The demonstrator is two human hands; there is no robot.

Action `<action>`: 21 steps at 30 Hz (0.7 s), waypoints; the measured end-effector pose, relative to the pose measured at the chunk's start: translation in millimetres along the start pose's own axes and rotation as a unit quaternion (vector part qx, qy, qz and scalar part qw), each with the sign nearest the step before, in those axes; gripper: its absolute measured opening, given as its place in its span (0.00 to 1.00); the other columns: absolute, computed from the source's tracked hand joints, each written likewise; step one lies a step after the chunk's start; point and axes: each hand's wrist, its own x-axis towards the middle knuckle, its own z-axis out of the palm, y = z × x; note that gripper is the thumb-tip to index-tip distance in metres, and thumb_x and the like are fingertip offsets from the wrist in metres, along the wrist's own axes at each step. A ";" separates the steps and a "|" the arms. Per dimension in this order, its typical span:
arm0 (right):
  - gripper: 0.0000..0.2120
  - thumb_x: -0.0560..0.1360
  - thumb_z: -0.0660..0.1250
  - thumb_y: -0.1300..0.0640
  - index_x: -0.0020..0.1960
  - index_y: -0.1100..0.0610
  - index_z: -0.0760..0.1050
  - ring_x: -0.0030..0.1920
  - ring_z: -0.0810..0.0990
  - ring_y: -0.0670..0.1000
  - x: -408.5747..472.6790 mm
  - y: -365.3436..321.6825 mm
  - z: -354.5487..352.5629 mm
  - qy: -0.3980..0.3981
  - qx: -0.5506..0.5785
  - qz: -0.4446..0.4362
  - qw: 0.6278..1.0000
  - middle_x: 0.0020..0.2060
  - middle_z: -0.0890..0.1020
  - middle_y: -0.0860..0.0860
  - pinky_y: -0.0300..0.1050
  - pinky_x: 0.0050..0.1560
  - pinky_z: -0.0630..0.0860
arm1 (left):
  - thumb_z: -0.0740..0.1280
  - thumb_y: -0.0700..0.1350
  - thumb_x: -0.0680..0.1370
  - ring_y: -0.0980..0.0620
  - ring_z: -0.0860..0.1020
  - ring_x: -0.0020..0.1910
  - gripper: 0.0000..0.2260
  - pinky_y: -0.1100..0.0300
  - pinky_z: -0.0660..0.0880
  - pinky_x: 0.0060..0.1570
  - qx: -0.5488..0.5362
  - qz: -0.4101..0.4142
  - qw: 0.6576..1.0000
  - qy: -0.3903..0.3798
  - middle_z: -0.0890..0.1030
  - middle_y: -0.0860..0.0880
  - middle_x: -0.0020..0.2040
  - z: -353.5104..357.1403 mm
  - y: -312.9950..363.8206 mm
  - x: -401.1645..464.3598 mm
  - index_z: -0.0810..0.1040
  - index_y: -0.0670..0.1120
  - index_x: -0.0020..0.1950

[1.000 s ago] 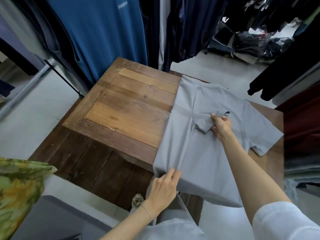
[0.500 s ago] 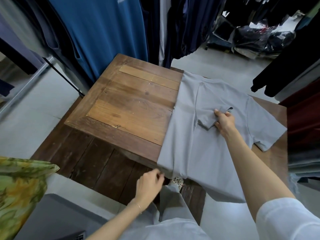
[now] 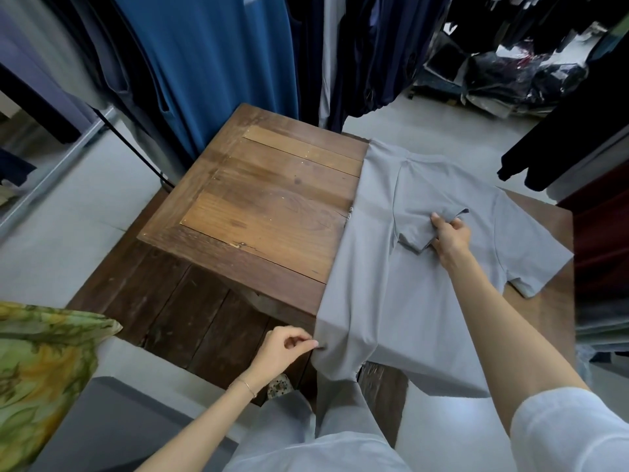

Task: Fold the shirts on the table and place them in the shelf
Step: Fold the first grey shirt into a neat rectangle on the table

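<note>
On the right half of the wooden desk (image 3: 272, 212) lay a grey shirt (image 3: 391, 294), its left side folded inward and its hem hanging over the near edge. The right hand (image 3: 449, 236) had its grip clamped on the folded-in sleeve near the shirt's middle. At seven o'clock from it, the left hand (image 3: 282, 349) pinched the hem's corner. Blue garments (image 3: 211, 63) hung at eleven o'clock.

both forearms are bare, the left hand (image 3: 284, 352) with a thin chain bracelet (image 3: 245, 385) at its wrist, the right hand (image 3: 451, 235) without jewellery, a loose white sleeve (image 3: 571, 437) covering that upper arm, and pale grey-white trousers (image 3: 306, 434) below.
</note>
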 end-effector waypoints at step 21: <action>0.10 0.73 0.72 0.54 0.42 0.62 0.79 0.24 0.78 0.44 -175.5 54.3 -49.2 -0.264 -0.398 0.068 0.876 0.30 0.81 0.52 0.35 0.26 0.74 | 0.69 0.41 0.76 0.66 0.70 0.25 0.05 0.73 0.64 0.29 -0.072 0.048 0.994 -0.060 0.76 0.60 0.25 4.9 25.6 15.2 0.82 0.41 0.45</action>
